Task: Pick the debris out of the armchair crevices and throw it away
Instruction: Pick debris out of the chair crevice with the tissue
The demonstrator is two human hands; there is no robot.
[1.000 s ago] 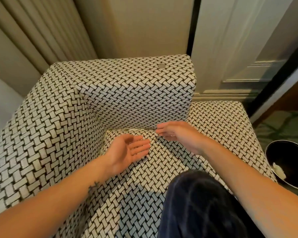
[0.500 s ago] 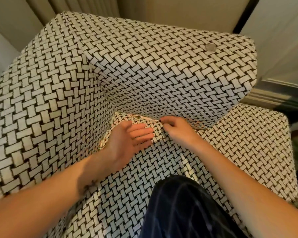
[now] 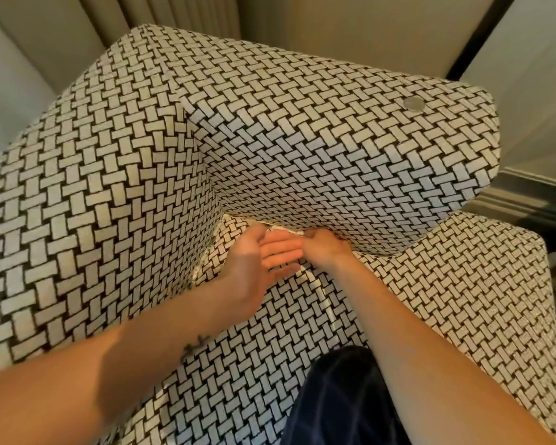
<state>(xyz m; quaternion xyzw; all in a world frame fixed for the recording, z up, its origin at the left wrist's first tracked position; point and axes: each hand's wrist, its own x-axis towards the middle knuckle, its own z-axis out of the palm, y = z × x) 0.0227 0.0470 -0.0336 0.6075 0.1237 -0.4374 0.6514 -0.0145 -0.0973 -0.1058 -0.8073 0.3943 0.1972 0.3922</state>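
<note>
- Leaning right over the armchair (image 3: 109, 187), both hands close together in the back corner of the seat, nearly touching.
- Keeping the left hand (image 3: 257, 264) spread, fingers straight, palm turned up beside the gap. Guessing that's to catch scraps or squash the cushion down.
- Curling the right hand (image 3: 326, 248) at the crevice (image 3: 344, 244) under the backrest, fingertips at the end of a pale strip of debris (image 3: 280, 227). Looks like a pinch, but can't see the actual contact.
- Spotting more pale bits (image 3: 201, 268) along the side seam by the armrest, so probably nowhere near done, and no throwing away yet.
- Black-and-white basket-weave fabric all over, dead easy to lose pale scraps against.
- Around the chair: beige curtain (image 3: 161, 14) behind, skirting board (image 3: 527, 200) off right, small round disc (image 3: 413, 103) on top of the backrest, dark checked trouser knee (image 3: 344, 396) at the bottom.
</note>
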